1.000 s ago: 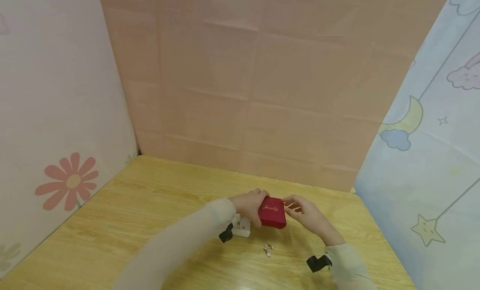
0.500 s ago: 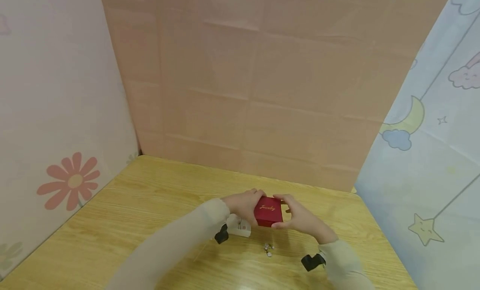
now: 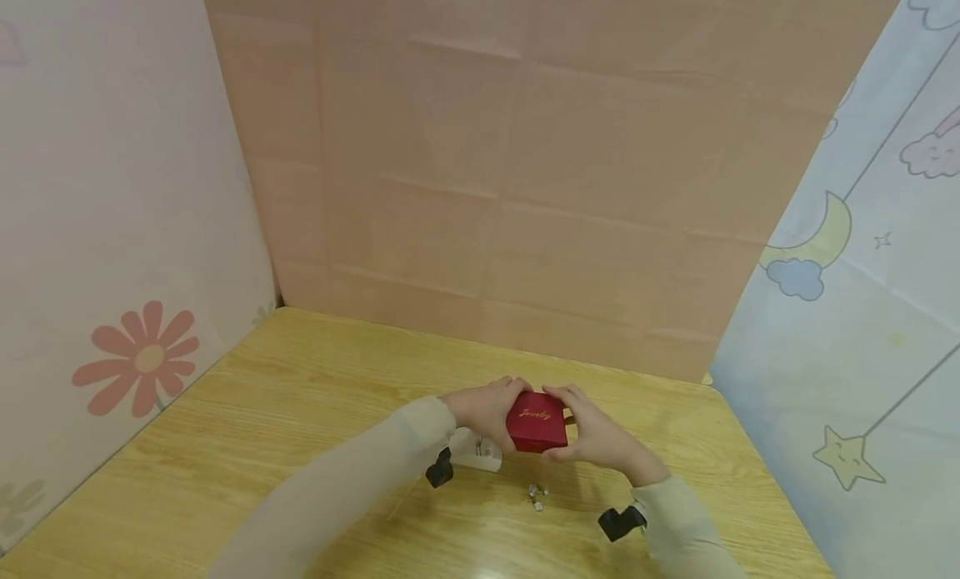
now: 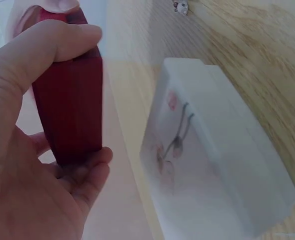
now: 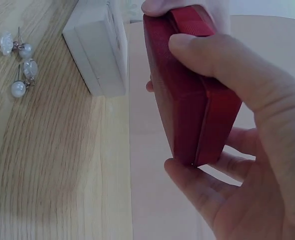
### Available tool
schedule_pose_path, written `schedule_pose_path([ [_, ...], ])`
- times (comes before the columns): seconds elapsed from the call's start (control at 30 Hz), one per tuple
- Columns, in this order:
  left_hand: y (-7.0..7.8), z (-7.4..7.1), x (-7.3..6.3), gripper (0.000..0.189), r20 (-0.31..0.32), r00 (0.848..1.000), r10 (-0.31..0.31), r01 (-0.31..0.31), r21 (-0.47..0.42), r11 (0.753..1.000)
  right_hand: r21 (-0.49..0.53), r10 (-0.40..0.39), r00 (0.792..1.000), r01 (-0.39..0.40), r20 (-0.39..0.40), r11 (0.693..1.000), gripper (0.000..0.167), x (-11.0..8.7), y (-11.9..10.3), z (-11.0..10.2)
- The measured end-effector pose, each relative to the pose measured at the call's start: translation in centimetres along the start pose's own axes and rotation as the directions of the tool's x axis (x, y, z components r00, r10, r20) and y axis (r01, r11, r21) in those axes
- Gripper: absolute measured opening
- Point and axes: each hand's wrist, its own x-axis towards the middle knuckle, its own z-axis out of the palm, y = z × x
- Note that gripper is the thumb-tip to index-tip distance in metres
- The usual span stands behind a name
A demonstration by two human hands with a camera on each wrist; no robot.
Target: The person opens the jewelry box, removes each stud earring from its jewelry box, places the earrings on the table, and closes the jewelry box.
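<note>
Between both hands, raised over the table, is a red jewelry box (image 3: 537, 422) with gold lettering on its lid. My left hand (image 3: 486, 409) grips its left side, thumb on the near face and fingers round the far side. The right hand (image 3: 597, 433) holds the opposite side in the same way. A ribbed red ribbon (image 5: 191, 21) shows on the near face beside the thumbs in the right wrist view, and the lid seam appears closed. Below the hands lies a pair of pearl earrings, one earring (image 5: 6, 44) close to the other earring (image 5: 18, 89).
A white box (image 4: 207, 150) printed with flower stems rests on the wooden table (image 3: 337, 379), just under the left wrist. An orange-tan backdrop (image 3: 487, 187) rises behind the table's far edge, with patterned sheets on both sides.
My right hand has moved left and gone from loosely beside the red jewelry box to gripping it. The box has shifted slightly left, with the left hand still holding it.
</note>
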Motion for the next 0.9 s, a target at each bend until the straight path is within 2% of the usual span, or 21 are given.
schedule_pose_path([
  [0.17, -0.7, 0.6, 0.2, 0.103, -0.022, 1.000, 0.009, -0.011, -0.110, 0.994, 0.006, -0.022, 1.000, 0.022, -0.020, 1.000, 0.093, -0.3, 0.3, -0.2],
  [0.3, -1.3, 1.1, 0.5, 0.109, -0.039, 0.999, 0.025, -0.033, -0.236, 0.971, 0.022, -0.021, 0.999, 0.021, -0.036, 1.000, 0.091, -0.5, 0.6, -0.3],
  [0.43, -1.7, 1.4, 0.6, 0.106, -0.049, 0.999, 0.016, -0.033, -0.386, 0.922, 0.043, -0.008, 0.999, 0.010, -0.047, 0.999, 0.089, -0.6, 0.7, -0.7],
  [0.53, -1.8, 1.3, 0.6, 0.099, -0.050, 0.999, -0.007, -0.020, -0.511, 0.860, 0.065, 0.003, 0.998, 0.001, -0.058, 0.998, 0.089, -0.6, 0.5, -1.0],
  [0.63, -1.8, 1.2, 0.5, 0.093, -0.045, 0.999, -0.025, -0.006, -0.581, 0.814, 0.080, 0.007, 0.998, -0.002, -0.069, 0.997, 0.089, -0.6, 0.2, -1.3],
  [0.9, -1.4, 1.1, 0.2, 0.087, -0.046, 0.999, -0.025, -0.011, -0.650, 0.759, 0.069, 0.003, 0.997, 0.003, -0.081, 0.998, 0.089, -0.5, 0.1, -1.5],
])
